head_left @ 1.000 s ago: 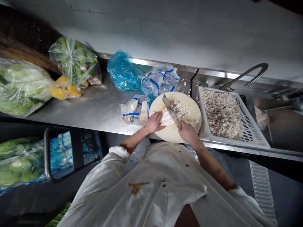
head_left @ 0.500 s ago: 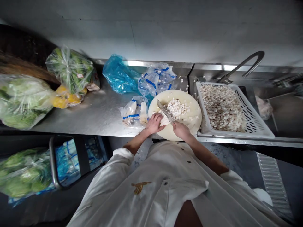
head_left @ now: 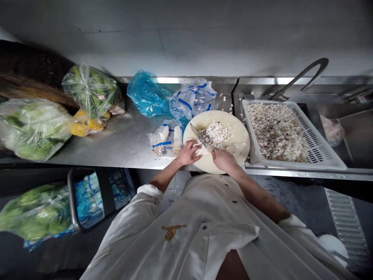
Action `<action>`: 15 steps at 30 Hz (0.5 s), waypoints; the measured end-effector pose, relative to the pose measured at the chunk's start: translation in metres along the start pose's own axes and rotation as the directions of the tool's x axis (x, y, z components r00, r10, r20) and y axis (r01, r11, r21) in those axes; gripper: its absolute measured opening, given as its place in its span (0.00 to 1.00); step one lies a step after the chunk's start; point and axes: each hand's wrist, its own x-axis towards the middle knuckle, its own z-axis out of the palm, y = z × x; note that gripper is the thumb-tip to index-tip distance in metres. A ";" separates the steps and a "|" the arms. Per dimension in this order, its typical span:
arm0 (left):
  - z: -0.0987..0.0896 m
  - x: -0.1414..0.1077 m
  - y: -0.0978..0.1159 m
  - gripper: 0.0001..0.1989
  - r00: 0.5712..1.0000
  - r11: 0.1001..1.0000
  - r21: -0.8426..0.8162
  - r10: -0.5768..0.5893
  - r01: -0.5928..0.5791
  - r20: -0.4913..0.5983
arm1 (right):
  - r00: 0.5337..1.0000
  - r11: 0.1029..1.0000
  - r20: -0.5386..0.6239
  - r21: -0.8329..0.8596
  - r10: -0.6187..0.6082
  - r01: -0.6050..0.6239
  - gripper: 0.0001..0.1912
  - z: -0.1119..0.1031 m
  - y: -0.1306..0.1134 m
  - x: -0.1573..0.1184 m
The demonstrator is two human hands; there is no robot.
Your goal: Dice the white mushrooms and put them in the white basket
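My right hand (head_left: 223, 159) grips a kitchen knife (head_left: 201, 137) by the handle, its blade slanting away to the upper left over the round cutting board (head_left: 240, 136). Against the blade's left side lie pale mushroom strips (head_left: 201, 150), held down by the bent fingers of my left hand (head_left: 188, 153). Beyond the blade is a heap of diced mushroom (head_left: 219, 132), with loose bits scattered on the board. To the left of the board, an opened clear bag (head_left: 161, 144) with blue stripes holds whole pale mushrooms (head_left: 176, 138).
A white perforated basket (head_left: 323, 153) of chopped mushrooms (head_left: 275, 132) stands right of the board, below a faucet (head_left: 314, 72). Crumpled blue plastic (head_left: 147, 95) and a striped bag (head_left: 192, 99) lie behind. Bagged greens (head_left: 37, 128) and yellow vegetables (head_left: 87, 122) are at left.
The knife blade's tip has shifted slightly left, over the strips. My left hand has moved a little to the left. The camera view has tilted slightly.
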 end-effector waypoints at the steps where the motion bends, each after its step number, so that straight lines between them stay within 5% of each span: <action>1: -0.001 -0.001 -0.001 0.23 1.000 1.000 -0.003 0.000 0.000 0.003 | 1.000 1.000 -0.013 0.002 -0.010 0.010 0.23 0.001 0.001 -0.002; 7: 0.005 -0.007 -0.003 0.22 0.999 0.999 -0.028 -0.033 0.034 0.031 | 0.996 0.999 0.085 -0.009 0.039 -0.038 0.22 0.011 -0.010 0.000; 15: 0.001 -0.015 -0.008 0.20 0.998 0.999 -0.036 -0.039 0.041 0.049 | 0.998 1.000 0.057 0.006 -0.020 0.019 0.23 0.013 -0.005 -0.007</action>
